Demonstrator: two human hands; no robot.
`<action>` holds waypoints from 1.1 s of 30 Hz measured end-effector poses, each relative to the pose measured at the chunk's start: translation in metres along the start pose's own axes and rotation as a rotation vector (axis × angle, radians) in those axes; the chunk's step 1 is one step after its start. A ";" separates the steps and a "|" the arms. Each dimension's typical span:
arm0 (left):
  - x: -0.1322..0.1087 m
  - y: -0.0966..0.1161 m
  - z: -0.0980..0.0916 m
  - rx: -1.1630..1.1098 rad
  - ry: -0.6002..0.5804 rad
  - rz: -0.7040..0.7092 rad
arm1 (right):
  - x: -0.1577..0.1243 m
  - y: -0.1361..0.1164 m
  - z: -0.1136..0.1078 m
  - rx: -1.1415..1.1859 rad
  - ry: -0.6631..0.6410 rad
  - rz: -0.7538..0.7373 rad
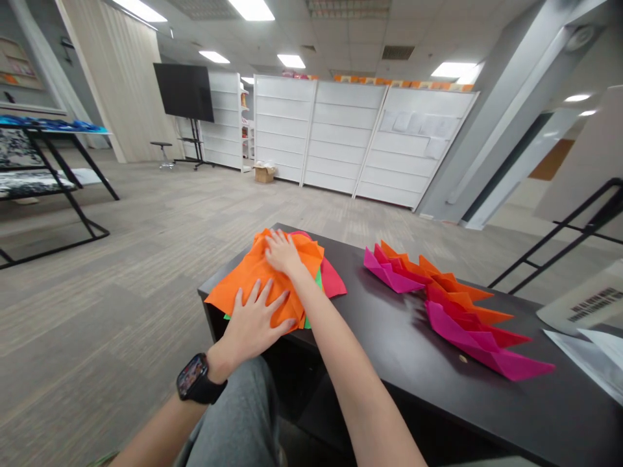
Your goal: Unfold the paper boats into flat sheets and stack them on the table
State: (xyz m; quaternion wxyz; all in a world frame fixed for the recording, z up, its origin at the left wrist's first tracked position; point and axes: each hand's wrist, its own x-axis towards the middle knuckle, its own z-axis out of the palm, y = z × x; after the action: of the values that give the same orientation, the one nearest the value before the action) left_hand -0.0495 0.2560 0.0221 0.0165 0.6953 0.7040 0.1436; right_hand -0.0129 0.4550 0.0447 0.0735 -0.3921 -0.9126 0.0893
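Note:
A loose pile of square sheets lies at the left end of the black table (pixel 370 324), with an orange sheet (pixel 233 279) on top and red and green edges showing beneath. My left hand (pixel 256 318), a dark watch on its wrist, rests flat on the near side of the pile with its fingers spread. Farther back on the same orange sheet lies my right hand (pixel 283 253), palm down, fingers apart. To the right of the pile stand several folded boat-like shapes in orange, red and magenta, among them a magenta one (pixel 487 344) at the front.
A white object with a barcode label (pixel 584 305) and clear plastic sheets (pixel 584 360) lie at the table's right end. A small light bit (pixel 463 359) sits near the front edge. Beyond are a black metal frame, white shelving and a screen on a stand.

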 end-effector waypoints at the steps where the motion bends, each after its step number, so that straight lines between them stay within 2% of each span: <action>1: 0.000 0.000 0.000 -0.004 0.003 -0.002 | 0.005 -0.007 0.004 0.012 -0.043 -0.056; 4: -0.001 0.001 -0.002 -0.019 0.007 -0.009 | 0.019 -0.011 0.014 0.038 -0.115 -0.117; 9: -0.002 0.002 -0.003 -0.048 0.005 -0.032 | 0.040 0.010 0.021 0.048 -0.078 -0.050; 14: -0.001 0.002 -0.002 -0.053 0.012 -0.036 | 0.059 0.023 0.022 0.034 -0.051 -0.043; 18: -0.001 0.002 -0.002 -0.026 0.016 -0.018 | 0.060 0.046 0.016 -0.006 -0.011 -0.044; 23: -0.002 0.002 -0.001 0.051 0.043 0.007 | 0.036 0.079 -0.005 -0.132 0.079 0.033; 28: -0.002 0.000 0.006 0.117 0.073 0.045 | -0.002 0.079 -0.046 -0.291 0.238 0.034; 30: -0.001 -0.001 0.010 0.147 0.087 0.045 | -0.027 0.081 -0.066 -0.334 0.330 0.081; 33: 0.000 -0.004 0.015 0.188 0.097 0.047 | -0.082 0.101 -0.091 -0.372 0.427 0.281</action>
State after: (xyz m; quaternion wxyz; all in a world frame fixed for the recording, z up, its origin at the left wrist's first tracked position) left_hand -0.0497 0.2585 0.0066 -0.0864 0.7023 0.6979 0.1108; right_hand 0.1330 0.4732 0.1057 0.1772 -0.5312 -0.8140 -0.1543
